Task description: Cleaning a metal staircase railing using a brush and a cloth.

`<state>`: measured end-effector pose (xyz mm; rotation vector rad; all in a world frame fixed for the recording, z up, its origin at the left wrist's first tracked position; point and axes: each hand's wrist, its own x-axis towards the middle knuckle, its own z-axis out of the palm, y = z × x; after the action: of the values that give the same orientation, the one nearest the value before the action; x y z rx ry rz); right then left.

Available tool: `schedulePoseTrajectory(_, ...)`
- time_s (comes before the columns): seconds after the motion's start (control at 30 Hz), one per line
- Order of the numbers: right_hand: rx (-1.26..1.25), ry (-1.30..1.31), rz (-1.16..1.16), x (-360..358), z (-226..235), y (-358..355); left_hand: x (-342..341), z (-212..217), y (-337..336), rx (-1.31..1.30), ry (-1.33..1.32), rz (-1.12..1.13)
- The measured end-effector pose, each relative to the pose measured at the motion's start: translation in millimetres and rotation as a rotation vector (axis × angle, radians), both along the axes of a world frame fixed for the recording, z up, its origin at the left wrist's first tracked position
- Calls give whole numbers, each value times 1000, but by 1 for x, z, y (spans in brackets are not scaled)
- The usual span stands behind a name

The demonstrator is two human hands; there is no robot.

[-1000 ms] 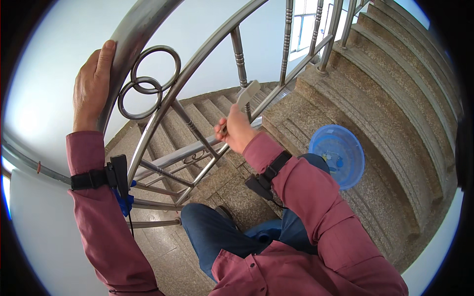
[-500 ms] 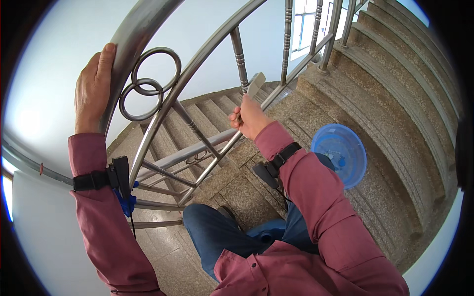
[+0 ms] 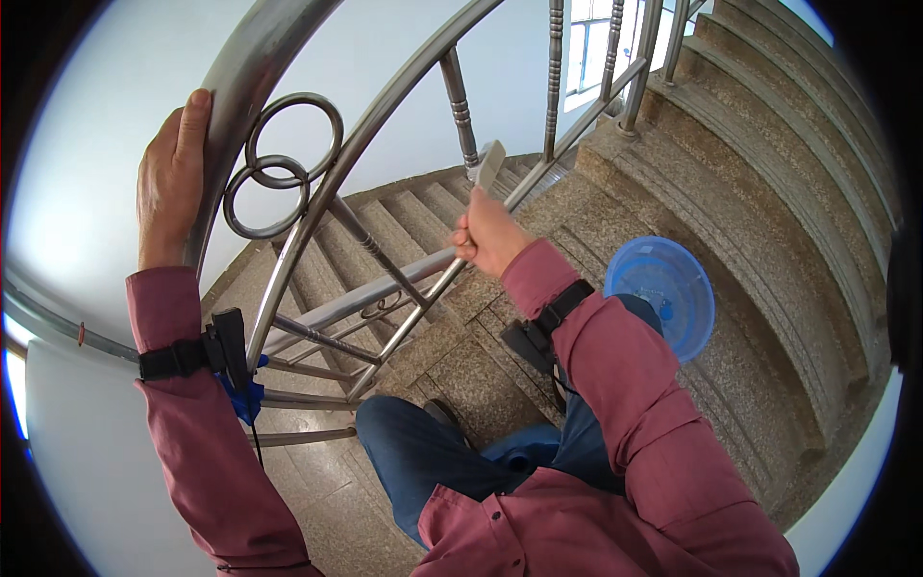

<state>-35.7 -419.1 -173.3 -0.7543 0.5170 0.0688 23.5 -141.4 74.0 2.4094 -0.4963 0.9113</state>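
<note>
My left hand lies closed over the thick metal handrail, its thumb along the top and the other fingers partly hidden. In my closed right hand is a brush with a flat pale back. Its white bristle side faces the lower end of a ringed metal baluster and appears to touch it. Most of the handle is hidden in my fist. Just below that hand runs the lower rail of the railing.
A blue plastic basin with some water and a small blue thing in it stands on a stone step right of my knee. Stone stairs curve up on the right; others descend beyond the railing. Interlocked metal rings join two rails. Blue cloth-like material hangs near my left forearm.
The view has shifted slightly, and the railing sits a little further left. The brush stays by the foot of the baluster in my right hand; my left hand keeps its hold on the handrail.
</note>
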Motion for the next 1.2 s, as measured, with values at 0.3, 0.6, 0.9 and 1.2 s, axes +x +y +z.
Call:
schedulePoseTrajectory(0.3, -91, -6, 105, -17, -3, -27, 2, 1, -3, 27, 15, 14)
schedulePoseTrajectory(0.6, -49, -15, 92, -7, 0, -25, 0, 3, -1, -7, 96, 41)
schedulePoseTrajectory(0.9, -150, 10, 122, -5, -1, -47, -4, 6, -6, 58, 67, 49)
schedulePoseTrajectory(1.2, -198, 21, 155, -22, -1, -37, -2, 3, -6, 33, 76, 69)
